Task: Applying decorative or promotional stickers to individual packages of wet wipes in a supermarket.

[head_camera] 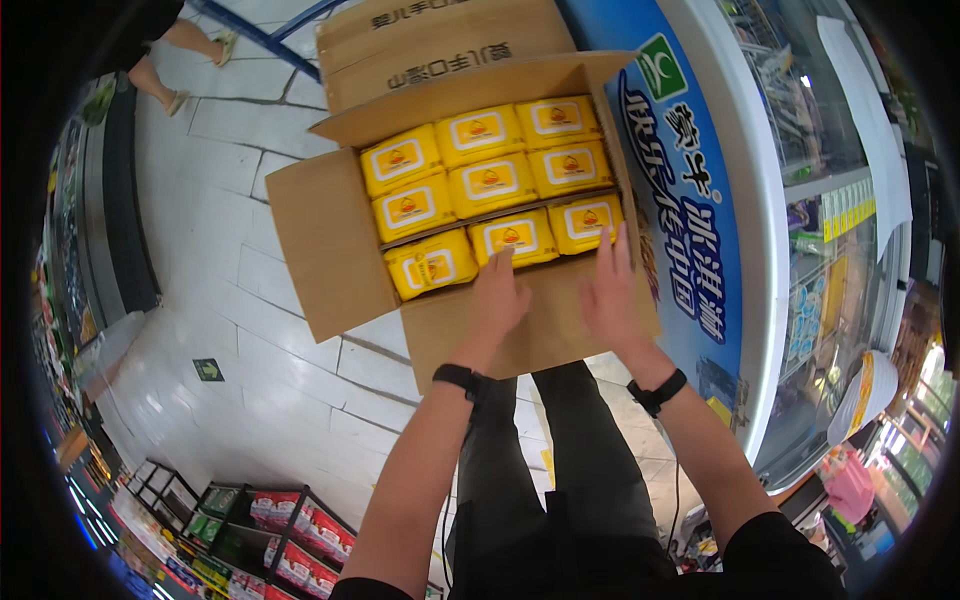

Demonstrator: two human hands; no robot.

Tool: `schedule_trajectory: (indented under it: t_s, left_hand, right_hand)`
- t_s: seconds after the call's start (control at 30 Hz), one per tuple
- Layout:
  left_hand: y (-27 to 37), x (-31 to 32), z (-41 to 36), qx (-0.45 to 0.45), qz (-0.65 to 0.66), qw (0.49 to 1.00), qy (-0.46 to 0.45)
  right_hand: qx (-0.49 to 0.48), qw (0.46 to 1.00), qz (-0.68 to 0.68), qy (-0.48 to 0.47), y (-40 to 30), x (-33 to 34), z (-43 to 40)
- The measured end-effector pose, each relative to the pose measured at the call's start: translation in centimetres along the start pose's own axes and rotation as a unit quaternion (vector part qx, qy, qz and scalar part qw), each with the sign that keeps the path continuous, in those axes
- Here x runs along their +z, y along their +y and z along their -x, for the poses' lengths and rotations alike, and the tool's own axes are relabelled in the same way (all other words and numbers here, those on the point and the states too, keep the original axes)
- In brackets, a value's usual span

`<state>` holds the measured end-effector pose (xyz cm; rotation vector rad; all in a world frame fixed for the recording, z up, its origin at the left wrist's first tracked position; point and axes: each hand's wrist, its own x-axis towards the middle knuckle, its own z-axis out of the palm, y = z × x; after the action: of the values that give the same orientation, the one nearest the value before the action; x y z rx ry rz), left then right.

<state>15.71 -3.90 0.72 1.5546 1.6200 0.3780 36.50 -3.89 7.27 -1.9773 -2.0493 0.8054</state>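
An open cardboard box [337,247] with its flaps spread holds several yellow packs of wipes in rows, lids facing up. My left hand [500,292] is at the near edge of the middle front pack [517,232], its fingertips at the lid. At the front right pack [587,223] is my right hand [611,289], fingers extended along its near right corner; whether they touch it is hard to tell. The front left pack [427,266] sits slightly askew, with small print on its lid. Neither hand is closed around a pack. Both wrists wear black bands.
Behind the open box stands another cardboard carton [442,52], near a blue metal frame [262,37]. A glass-topped ice cream freezer [757,300] borders the right side. Tiled floor [247,315] stretches left. A person's legs [165,67] show at the upper left, shelving [262,525] at the lower left.
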Motion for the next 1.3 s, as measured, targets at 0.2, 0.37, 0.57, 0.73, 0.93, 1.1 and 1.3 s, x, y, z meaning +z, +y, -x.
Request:
schedule_trajectory:
  t_s: [0.2, 0.37, 0.57, 0.73, 0.93, 1.1, 1.3]
  left_hand:
    - [-0.2, 0.9, -5.7, 0.057, -0.334, 0.937, -0.087]
    - [-1.7, 2.3, -8.4, 0.097, -0.405, 0.897, -0.152]
    - [-1.8, 2.7, -9.3, 0.101, -0.357, 0.919, -0.136]
    - [1.6, -0.4, -6.0, 0.111, -0.274, 0.951, -0.093]
    - [8.3, -1.8, -1.2, 0.161, -0.161, 0.973, -0.041]
    - [9.1, -2.3, -0.5, 0.171, -0.013, 0.982, -0.079]
    - [-1.7, -0.5, -6.3, 0.014, -0.101, 0.986, -0.132]
  right_hand:
    - [0.011, 0.995, -0.011, 0.097, 6.9, -4.5, -4.2]
    - [0.024, 0.989, -0.114, 0.094, 10.1, -3.4, -5.2]
    - [0.112, 0.972, -0.206, 0.021, 9.9, -1.0, -5.8]
    - [0.181, 0.91, -0.374, -0.007, 9.1, -0.7, -6.4]
    - [0.143, 0.802, -0.509, -0.278, 6.5, -1.3, -5.7]
    - [0.206, 0.744, -0.572, -0.278, 6.8, -4.0, -4.3]
    - [0.276, 0.75, -0.579, -0.161, 7.7, -3.3, -0.5]
